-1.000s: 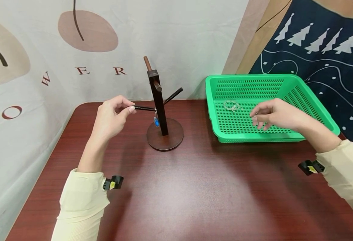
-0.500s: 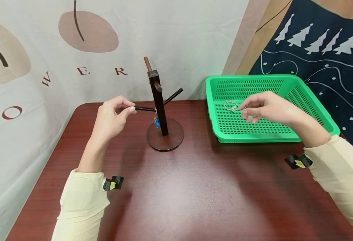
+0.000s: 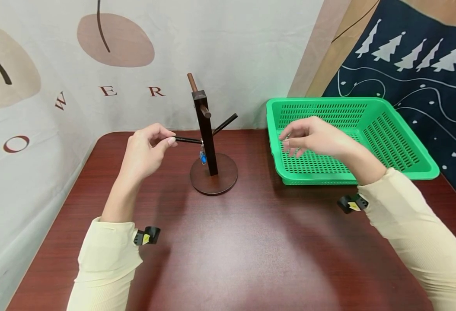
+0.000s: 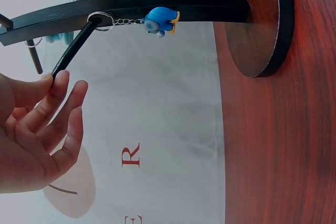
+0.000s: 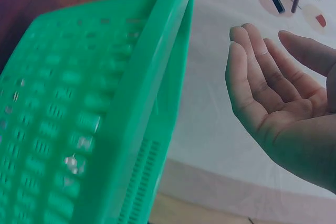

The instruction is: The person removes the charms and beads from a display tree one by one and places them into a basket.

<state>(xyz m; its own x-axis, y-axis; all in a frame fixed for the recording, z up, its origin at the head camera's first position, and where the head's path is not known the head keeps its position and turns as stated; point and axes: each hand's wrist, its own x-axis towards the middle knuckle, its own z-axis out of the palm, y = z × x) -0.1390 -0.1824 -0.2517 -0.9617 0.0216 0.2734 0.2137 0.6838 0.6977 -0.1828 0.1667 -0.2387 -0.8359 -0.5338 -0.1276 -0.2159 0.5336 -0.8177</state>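
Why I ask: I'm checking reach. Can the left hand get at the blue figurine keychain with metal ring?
Likely yes: the left hand pinches the thin black rod holding the keychain; nothing visible stands between.

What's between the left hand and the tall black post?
The left wrist view shows a black peg there, with a metal ring around it.
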